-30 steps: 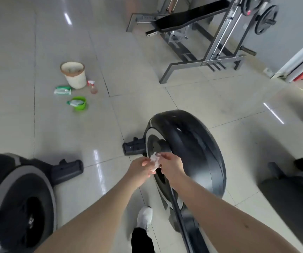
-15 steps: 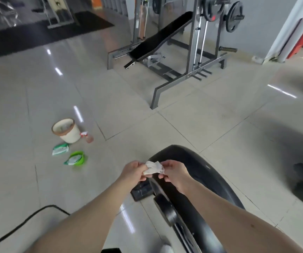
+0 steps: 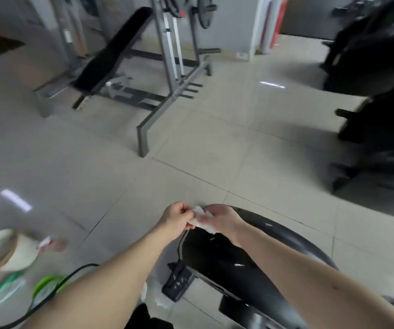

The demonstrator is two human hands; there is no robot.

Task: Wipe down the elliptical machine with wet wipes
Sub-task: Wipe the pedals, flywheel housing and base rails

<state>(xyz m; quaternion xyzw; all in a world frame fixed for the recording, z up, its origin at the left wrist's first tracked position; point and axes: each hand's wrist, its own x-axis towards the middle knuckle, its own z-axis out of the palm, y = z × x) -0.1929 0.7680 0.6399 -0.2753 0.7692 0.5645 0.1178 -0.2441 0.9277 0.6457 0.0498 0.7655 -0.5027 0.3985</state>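
Observation:
A small white wet wipe is stretched between my two hands just above the front of the elliptical machine's black flywheel housing. My left hand pinches its left end with curled fingers. My right hand grips the right end, partly covering the wipe. Both hands hover over the housing's top edge; I cannot tell if the wipe touches it. The machine's black foot sits on the tiled floor below my left forearm.
At the lower left, blurred, stand a cream bucket, a small spray bottle and green wipe packs. A black cable runs across the floor. A weight bench rack stands ahead; other black machines are at right.
The camera has tilted up and turned right, so the bucket slid to the lower left. My hands kept hold of the wipe between them and shifted over the housing's top.

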